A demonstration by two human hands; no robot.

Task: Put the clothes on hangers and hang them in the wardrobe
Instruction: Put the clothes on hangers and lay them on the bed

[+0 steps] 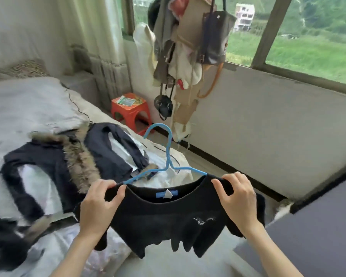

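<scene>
A black T-shirt point(164, 220) with a blue neck label and a small white chest print hangs in front of me on a blue hanger point(169, 148). The hanger's hook and both arms stick up out of the neckline. My left hand point(100, 204) pinches the shirt's left shoulder over the hanger arm. My right hand point(238, 198) grips the right shoulder the same way. On the bed to the left lie a dark coat with a fur trim point(78, 156) and a dark navy garment point(110, 150).
The bed point(28, 108) with pale bedding fills the left side. A red plastic stool point(131, 111) stands by the wall. Bags and clothes hang in a bunch point(188, 56) before the window. A dark grey surface point(318, 226) sits at the lower right.
</scene>
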